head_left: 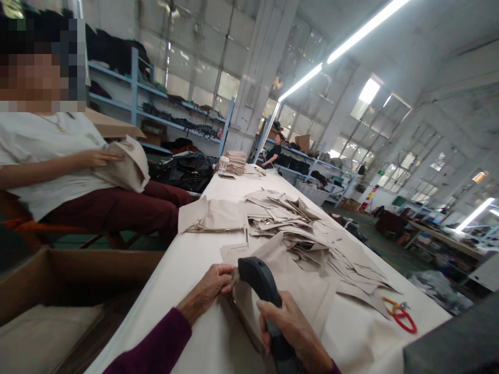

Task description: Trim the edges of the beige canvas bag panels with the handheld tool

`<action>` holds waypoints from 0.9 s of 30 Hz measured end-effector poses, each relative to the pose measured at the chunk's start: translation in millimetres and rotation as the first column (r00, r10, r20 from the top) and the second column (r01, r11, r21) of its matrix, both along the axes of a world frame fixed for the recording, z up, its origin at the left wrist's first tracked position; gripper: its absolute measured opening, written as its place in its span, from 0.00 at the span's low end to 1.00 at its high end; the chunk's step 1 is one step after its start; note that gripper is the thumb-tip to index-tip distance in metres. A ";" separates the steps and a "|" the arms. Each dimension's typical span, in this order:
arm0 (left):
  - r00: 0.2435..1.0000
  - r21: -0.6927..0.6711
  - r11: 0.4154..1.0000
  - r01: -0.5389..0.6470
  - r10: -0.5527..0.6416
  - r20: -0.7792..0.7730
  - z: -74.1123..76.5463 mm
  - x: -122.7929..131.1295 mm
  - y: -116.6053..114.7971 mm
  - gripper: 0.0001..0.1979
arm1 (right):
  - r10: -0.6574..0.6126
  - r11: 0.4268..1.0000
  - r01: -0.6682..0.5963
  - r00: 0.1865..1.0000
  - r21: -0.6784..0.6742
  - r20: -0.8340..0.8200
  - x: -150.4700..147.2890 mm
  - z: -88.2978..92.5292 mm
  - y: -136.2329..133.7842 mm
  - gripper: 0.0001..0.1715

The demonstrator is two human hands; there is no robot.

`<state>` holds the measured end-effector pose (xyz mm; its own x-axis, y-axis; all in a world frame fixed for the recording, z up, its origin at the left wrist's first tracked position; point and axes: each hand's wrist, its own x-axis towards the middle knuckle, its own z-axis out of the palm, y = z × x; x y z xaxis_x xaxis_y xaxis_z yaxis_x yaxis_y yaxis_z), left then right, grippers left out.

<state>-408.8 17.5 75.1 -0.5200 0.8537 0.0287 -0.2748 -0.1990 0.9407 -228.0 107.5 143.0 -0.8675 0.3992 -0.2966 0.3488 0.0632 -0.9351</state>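
Observation:
My right hand [290, 324] is wrapped round the grip of a black curved handheld tool [259, 275], whose exact kind I cannot make out. The tool's blunt head points up and to the left, close to my left fingertips. With thumb and fingers pinched, my left hand [212, 288] holds the edge of a beige fabric piece [247, 311]. This piece hangs down between my hands, partly hidden behind the tool. Just beyond are loose beige fabric panels [280, 213] in a heap, and a flat beige piece [218, 213] with metal-looking trim along its near edge.
Red and orange-handled scissors [403, 317] lie at the right of the white table [156, 317]. A cardboard box [101, 259] holding beige pieces stands at the left. Beside the table a seated person [50, 161] handles a beige item. A fabric stack [235, 162] stands at the far end.

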 end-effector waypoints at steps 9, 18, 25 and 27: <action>1.000 0.040 0.999 -0.002 0.001 0.025 -5.8 5.0 4.5 0.09 | -0.167 0.968 0.141 0.980 0.205 0.112 16.2 -15.1 3.1 0.19; 0.997 -0.078 0.995 -0.061 0.064 0.036 -8.8 9.1 5.2 0.07 | -0.182 0.983 0.182 0.983 -0.010 0.011 29.8 8.3 8.5 0.24; 0.995 -0.095 0.990 -0.100 0.101 -0.001 -2.4 3.4 0.0 0.06 | -0.257 0.966 0.256 0.966 0.047 0.009 126.6 21.8 11.7 0.25; 0.992 -0.090 0.989 -0.120 0.117 -0.044 -3.2 3.9 -0.8 0.06 | -0.290 0.955 0.286 0.956 0.081 0.043 152.3 19.5 11.3 0.26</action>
